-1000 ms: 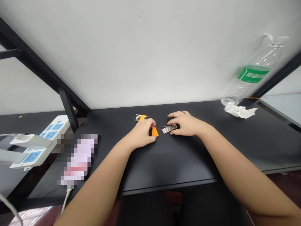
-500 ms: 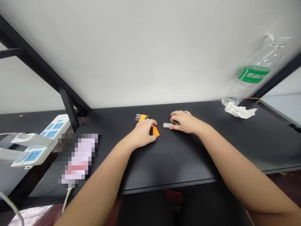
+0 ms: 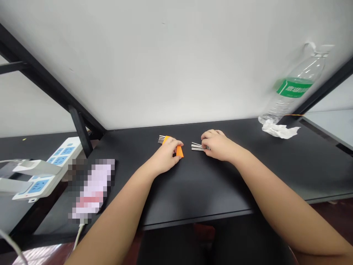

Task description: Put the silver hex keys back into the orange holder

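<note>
On the black table [image 3: 209,184], my left hand [image 3: 164,157] is closed over an orange holder [image 3: 179,151] from whose far end several metal key tips stick out. A hand's width to the right, my right hand [image 3: 217,144] pinches a small bundle of silver hex keys [image 3: 197,147], whose ends point left toward the holder. Both hands rest low on the tabletop, near the white wall.
A clear water bottle with a green label [image 3: 293,88] leans at the back right beside a crumpled tissue [image 3: 278,129]. At the left lie a white power strip [image 3: 52,163] and a blurred phone-like object [image 3: 92,187] with a cable.
My right hand has gathered the fanned-out hex keys into a tight bundle and closed on them. My left hand has shifted slightly on the orange holder.
</note>
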{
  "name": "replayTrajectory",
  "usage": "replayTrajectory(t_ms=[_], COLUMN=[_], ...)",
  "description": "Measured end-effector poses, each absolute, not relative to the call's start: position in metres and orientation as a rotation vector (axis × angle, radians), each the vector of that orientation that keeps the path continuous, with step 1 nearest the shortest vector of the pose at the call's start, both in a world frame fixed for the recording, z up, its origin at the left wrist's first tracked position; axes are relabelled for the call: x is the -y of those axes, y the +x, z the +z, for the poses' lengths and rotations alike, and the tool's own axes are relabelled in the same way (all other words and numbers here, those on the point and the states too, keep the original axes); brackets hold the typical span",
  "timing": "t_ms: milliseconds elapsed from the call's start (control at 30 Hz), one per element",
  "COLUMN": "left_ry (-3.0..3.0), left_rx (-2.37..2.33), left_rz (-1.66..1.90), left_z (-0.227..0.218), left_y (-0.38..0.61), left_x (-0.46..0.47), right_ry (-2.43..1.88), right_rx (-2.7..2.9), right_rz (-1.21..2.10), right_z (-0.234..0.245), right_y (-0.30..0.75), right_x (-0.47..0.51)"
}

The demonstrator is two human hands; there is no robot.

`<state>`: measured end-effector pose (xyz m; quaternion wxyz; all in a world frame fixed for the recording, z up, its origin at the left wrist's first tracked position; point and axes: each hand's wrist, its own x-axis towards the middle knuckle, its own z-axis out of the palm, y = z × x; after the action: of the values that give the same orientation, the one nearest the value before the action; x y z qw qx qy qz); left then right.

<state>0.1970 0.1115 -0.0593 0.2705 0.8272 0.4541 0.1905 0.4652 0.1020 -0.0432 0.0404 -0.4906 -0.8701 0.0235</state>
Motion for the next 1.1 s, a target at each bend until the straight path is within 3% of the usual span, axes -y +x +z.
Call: replayTrajectory(t_ms=[333,600,1100], left_ry=[2.018,1.752,1.662], left_rx=[-1.359,-1.177,-1.037], left_rz=[0.68,0.89,0.965], left_z=[-0.057,-0.055,-0.055], left_y=[0.199,0.203,0.21], left_x=[-0.114,-0.111,-0.107], right_ry=[-1.591,-1.246,-1.113], right_rx=[2.671,2.48,2.378], right_rz=[-0.145,0.182,0.384], right_z=[-0.043,-0.033,-0.028], right_y=[0.456,0.459,0.46], right_x=[-0.095,-0.091,-0.091])
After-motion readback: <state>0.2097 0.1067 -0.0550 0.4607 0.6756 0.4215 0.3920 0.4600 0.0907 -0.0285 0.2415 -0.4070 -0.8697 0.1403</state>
